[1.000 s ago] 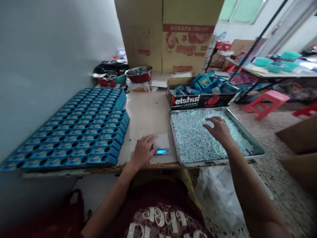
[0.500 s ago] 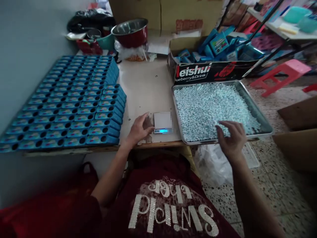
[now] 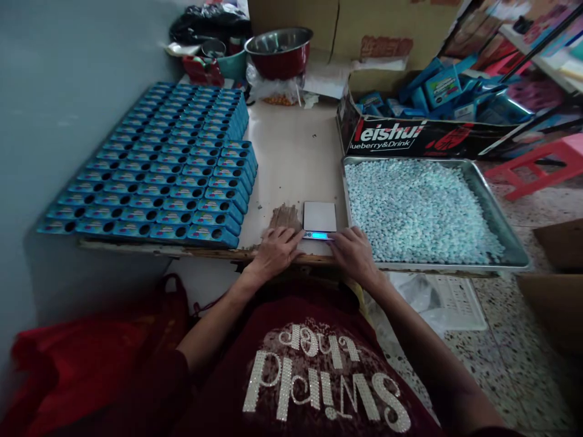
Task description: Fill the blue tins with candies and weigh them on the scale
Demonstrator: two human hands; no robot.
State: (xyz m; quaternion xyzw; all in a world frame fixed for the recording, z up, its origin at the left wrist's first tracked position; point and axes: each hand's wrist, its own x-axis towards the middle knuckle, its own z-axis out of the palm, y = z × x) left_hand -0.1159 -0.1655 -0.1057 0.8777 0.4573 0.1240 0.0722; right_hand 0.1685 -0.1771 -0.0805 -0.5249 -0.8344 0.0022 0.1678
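Observation:
A small digital scale [image 3: 319, 217] with a pale square plate and a lit blue display lies near the table's front edge. At its left front corner is my left hand [image 3: 277, 250], fingers bent and close together. My right hand [image 3: 354, 250] touches the scale's right front corner, its fingers curled; whether anything small is held cannot be made out. Right of the scale, a metal tray [image 3: 520, 262] holds a spread of pale blue pellets [image 3: 423, 212]. Rows of blue packs [image 3: 168, 170] with dark round spots cover the table's left part.
Behind the tray stands a printed carton [image 3: 387, 136] filled with blue packs. A red metal bowl [image 3: 280, 57] sits at the back beside a plastic bag. A pink stool [image 3: 542, 167] is on the floor at the right.
My right hand has come left from the pellet tray to the scale. My left hand has moved down to the scale's front corner. The view has shifted to the left.

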